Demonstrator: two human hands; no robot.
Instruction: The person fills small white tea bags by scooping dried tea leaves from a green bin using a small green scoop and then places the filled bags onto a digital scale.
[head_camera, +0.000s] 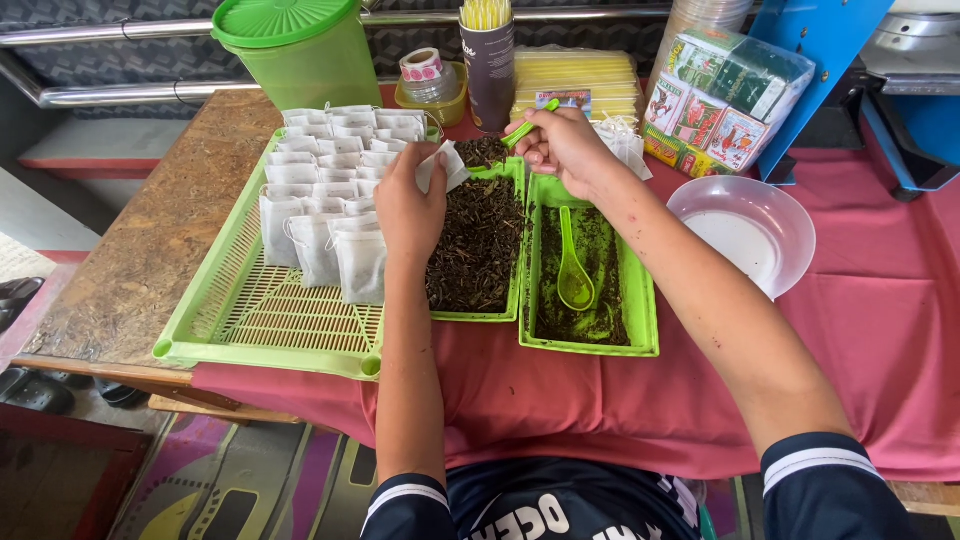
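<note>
Bare pink cloth (880, 330) lies open on the right, past the white bowl (745, 230). The far edge is walled by the green jug (300, 50), cup of straws (489, 65) and boxes (725, 100). At left, bare wood (150, 240) beside the slotted tray (270, 320) gives room.

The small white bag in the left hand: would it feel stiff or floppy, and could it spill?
The small white bag looks soft and thin, so it probably flops and needs the left hand pinching its mouth open. It is likely very light. The loose dark tea leaves would probably spill if it tipped while the right hand spoons with the green spoon.
</note>
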